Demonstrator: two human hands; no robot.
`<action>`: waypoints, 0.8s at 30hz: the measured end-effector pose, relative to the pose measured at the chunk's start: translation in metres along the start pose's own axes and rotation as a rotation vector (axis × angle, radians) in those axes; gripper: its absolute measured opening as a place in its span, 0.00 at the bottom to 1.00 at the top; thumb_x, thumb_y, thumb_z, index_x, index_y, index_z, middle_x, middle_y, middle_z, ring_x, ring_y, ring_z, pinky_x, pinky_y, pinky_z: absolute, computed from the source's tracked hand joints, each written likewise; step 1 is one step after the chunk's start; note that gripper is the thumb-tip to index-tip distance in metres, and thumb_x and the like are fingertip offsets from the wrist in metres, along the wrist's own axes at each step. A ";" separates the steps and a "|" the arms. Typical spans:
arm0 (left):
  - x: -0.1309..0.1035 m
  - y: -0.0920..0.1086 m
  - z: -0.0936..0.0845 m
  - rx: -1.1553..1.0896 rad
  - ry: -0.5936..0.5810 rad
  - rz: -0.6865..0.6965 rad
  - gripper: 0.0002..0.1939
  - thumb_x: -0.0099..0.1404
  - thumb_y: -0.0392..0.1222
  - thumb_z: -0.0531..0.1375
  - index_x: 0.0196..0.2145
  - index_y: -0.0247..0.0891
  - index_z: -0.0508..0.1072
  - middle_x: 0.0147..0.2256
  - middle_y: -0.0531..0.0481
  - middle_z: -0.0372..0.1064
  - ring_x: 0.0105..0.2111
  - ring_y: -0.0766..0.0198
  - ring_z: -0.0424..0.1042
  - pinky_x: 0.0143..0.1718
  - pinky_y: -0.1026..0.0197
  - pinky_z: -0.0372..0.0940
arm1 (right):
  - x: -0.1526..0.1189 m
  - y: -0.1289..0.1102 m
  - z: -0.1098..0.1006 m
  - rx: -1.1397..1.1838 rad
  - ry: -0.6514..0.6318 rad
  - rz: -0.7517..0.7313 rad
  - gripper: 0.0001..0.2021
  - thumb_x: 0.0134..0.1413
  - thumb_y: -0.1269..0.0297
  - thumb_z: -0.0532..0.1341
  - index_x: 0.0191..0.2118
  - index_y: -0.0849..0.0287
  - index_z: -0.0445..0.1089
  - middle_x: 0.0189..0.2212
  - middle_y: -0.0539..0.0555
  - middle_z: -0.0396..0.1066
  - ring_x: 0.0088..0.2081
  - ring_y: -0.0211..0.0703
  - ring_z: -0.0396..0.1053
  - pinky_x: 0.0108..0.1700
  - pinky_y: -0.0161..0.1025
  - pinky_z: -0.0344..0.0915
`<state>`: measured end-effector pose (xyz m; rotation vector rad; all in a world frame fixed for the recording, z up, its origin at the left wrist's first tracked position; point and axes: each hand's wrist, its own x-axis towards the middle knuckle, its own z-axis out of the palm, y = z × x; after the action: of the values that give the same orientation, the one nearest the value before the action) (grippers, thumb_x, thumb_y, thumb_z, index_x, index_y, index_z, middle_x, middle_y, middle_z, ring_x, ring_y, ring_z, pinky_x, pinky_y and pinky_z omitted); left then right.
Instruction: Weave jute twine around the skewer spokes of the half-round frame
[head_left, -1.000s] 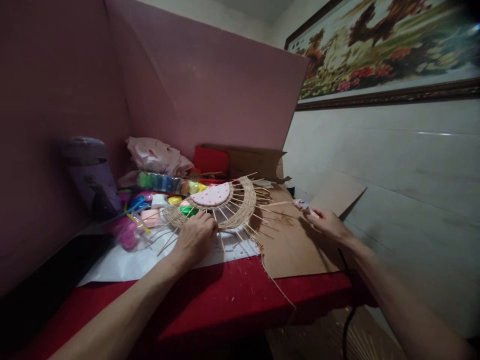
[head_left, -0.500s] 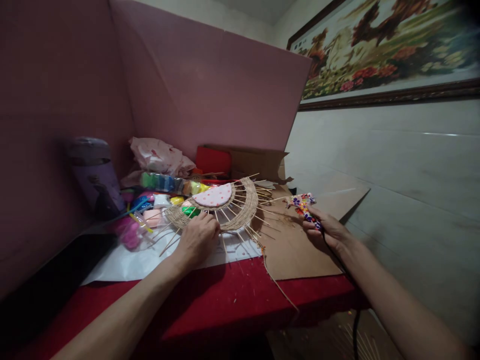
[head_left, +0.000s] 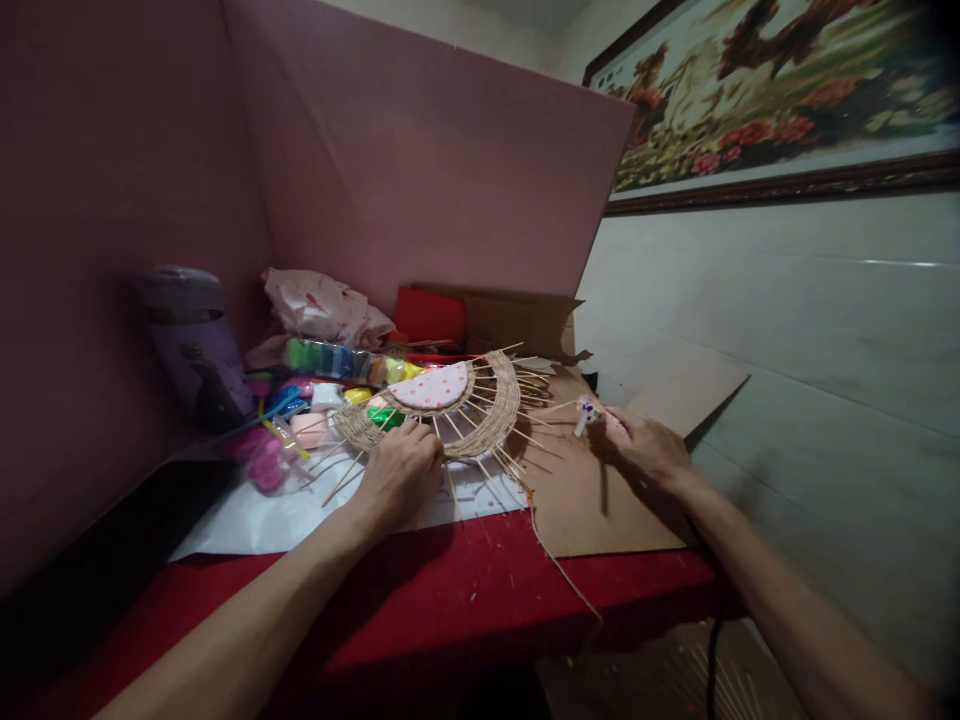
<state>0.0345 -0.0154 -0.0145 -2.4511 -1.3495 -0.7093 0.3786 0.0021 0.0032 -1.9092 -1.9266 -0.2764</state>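
A half-round woven piece (head_left: 504,400) of brown cord runs over thin sticks that fan out from a pink dotted half-disc (head_left: 431,387). My left hand (head_left: 405,462) is closed on the lower edge of the woven piece, near its middle; the fingertips are partly hidden. To the right, over the cardboard, my right hand (head_left: 649,447) grips a patterned glue gun (head_left: 591,412). Its pale tip points down and its black cord trails under my forearm. A loose strand of cord (head_left: 559,572) hangs from the woven piece over the red cloth.
Colourful clay packets (head_left: 307,430) lie at the left beside a purple bottle (head_left: 196,350). Brown cardboard (head_left: 570,520) and a white sheet (head_left: 247,520) cover part of the red cloth (head_left: 450,590). A pink board (head_left: 435,170) stands behind.
My right hand has turned the glue gun, so its tip now faces down and less of its patterned body shows. My left hand keeps its hold; the view has shifted slightly.
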 end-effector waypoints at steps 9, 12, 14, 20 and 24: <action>0.000 0.000 -0.001 0.002 -0.028 -0.008 0.07 0.60 0.34 0.53 0.29 0.34 0.70 0.31 0.46 0.68 0.36 0.60 0.63 0.37 0.58 0.59 | -0.003 0.003 -0.002 -0.078 0.036 0.039 0.21 0.58 0.54 0.46 0.51 0.53 0.67 0.33 0.57 0.72 0.31 0.46 0.69 0.27 0.35 0.55; 0.000 0.000 0.000 -0.004 -0.026 -0.008 0.07 0.60 0.34 0.53 0.28 0.35 0.70 0.31 0.47 0.68 0.36 0.60 0.63 0.38 0.58 0.59 | -0.001 0.000 -0.005 0.019 0.029 0.091 0.22 0.57 0.50 0.47 0.48 0.52 0.69 0.32 0.56 0.72 0.31 0.47 0.68 0.27 0.35 0.55; 0.000 -0.001 0.001 -0.003 -0.020 -0.007 0.07 0.60 0.34 0.53 0.28 0.35 0.70 0.31 0.47 0.68 0.35 0.60 0.63 0.37 0.58 0.59 | 0.000 -0.004 -0.007 0.118 0.062 0.123 0.23 0.55 0.48 0.47 0.47 0.52 0.70 0.30 0.54 0.72 0.30 0.46 0.68 0.26 0.34 0.55; -0.001 0.000 0.000 0.064 -0.022 0.019 0.09 0.61 0.34 0.52 0.28 0.35 0.71 0.30 0.46 0.68 0.34 0.59 0.63 0.36 0.57 0.59 | 0.004 -0.011 -0.007 0.477 0.093 0.090 0.22 0.52 0.47 0.52 0.40 0.57 0.73 0.24 0.52 0.69 0.25 0.40 0.64 0.24 0.32 0.55; -0.001 0.002 -0.003 0.075 -0.030 0.032 0.09 0.62 0.35 0.51 0.28 0.35 0.70 0.31 0.46 0.68 0.35 0.59 0.63 0.36 0.57 0.59 | 0.003 -0.010 -0.008 0.768 0.119 0.224 0.22 0.45 0.45 0.58 0.38 0.58 0.71 0.20 0.48 0.62 0.19 0.34 0.57 0.18 0.30 0.51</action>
<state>0.0349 -0.0178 -0.0127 -2.4279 -1.3199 -0.6050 0.3699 0.0007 0.0128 -1.5077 -1.4201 0.3637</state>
